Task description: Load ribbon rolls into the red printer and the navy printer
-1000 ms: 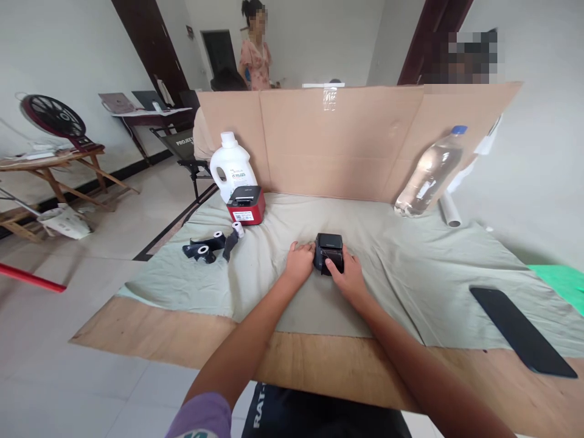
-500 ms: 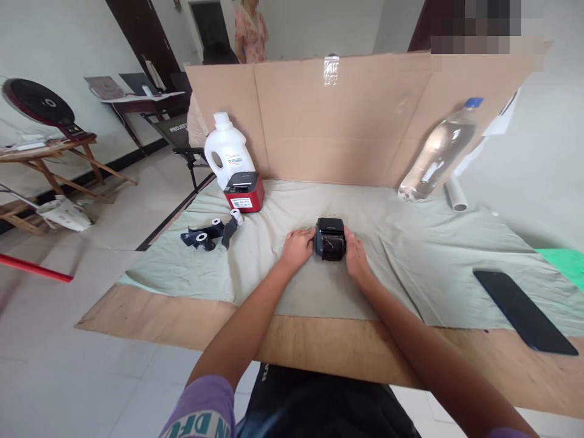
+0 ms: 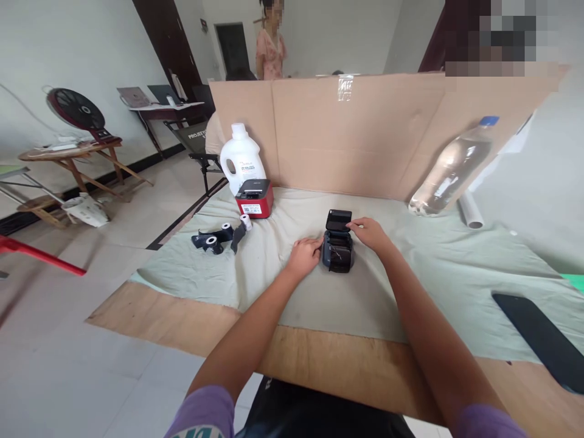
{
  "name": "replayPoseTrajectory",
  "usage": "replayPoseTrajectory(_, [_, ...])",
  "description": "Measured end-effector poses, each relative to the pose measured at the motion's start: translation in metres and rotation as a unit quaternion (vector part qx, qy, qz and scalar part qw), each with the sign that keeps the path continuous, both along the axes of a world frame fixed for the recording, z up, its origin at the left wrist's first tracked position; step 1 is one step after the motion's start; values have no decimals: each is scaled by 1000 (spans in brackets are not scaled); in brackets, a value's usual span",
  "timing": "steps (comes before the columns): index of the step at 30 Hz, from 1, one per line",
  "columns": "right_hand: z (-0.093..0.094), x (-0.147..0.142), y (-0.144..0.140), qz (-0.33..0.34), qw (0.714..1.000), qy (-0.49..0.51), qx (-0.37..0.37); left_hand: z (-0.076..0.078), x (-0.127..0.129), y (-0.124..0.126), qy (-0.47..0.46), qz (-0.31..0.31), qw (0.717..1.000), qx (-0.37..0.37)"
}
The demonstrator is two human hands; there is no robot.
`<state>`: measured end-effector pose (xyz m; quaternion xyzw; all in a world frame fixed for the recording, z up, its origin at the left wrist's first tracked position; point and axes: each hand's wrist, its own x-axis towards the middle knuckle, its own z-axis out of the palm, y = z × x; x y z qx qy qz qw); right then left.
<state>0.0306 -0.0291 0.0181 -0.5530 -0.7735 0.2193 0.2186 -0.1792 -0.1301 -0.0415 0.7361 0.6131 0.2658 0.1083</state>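
Note:
A small black portable printer (image 3: pixel 338 255) stands on the cloth in front of me with its lid (image 3: pixel 339 219) raised. Against the printer's left side rests my left hand (image 3: pixel 305 257), fingers curled and steadying it. My right hand (image 3: pixel 368 232) pinches the right edge of the lid between thumb and fingertips. Dark, creased film or paper covers the printer's front part. To the left lie several small rolls (image 3: pixel 212 241) with dark strips unwound. Behind them is a red and black box-shaped printer (image 3: pixel 254 199) with a white label.
A white jug (image 3: pixel 241 161) stands behind the red printer. Cardboard (image 3: pixel 337 140) walls off the back. A water bottle (image 3: pixel 451 167) leans at the right, near a white tube (image 3: pixel 471 210). A black phone (image 3: pixel 541 340) lies near the front right edge. A person (image 3: pixel 271 52) stands beyond the cardboard.
The portable printer's lid has swung up and back from closed. My right hand has moved from the printer's side up to the lid's edge; my left stays at the left side.

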Motion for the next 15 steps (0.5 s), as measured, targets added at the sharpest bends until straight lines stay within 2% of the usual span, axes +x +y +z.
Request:
replayPoseTrajectory(2, [9, -6, 2, 68, 995, -76, -18, 0, 0, 0, -2, -1, 1000, 0])
replayPoseTrajectory(4, [15, -14, 1, 100, 982, -148, -60, 0, 0, 0, -3, -1, 1000, 2])
replayPoseTrajectory(7, [20, -29, -4, 53, 964, -245, -93, 1, 0, 0, -4, -2, 1000, 3])
replayPoseTrajectory(9, [19, -35, -8, 24, 955, -276, -106, 0, 0, 0, -4, -3, 1000, 4])
replayPoseTrajectory(15, [16, -31, -14, 22, 960, -260, -98, -3, 1, 1, -3, 4, 1000, 9])
